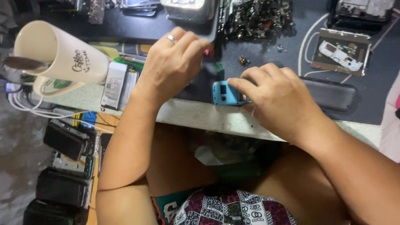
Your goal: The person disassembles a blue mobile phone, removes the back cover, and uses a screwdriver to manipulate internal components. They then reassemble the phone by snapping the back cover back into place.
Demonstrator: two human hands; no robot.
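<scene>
Count, head view. One blue phone shell [225, 93], pinched at the right hand's fingers [246, 85]. One cream mug [58, 52], one spoon [21, 63] inside it, well left of the left fingers [187, 41]. Two flat battery packs [118, 85] just left of them. One black case [331, 93] right of the right fingers.

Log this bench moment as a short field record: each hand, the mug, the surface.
left hand: raised over the mat, ring on one finger, fingers curled near a dark tray edge
right hand: gripping a small blue phone casing
mug: cream, lying on its side at left
surface: dark work mat on a pale bench edge
</scene>
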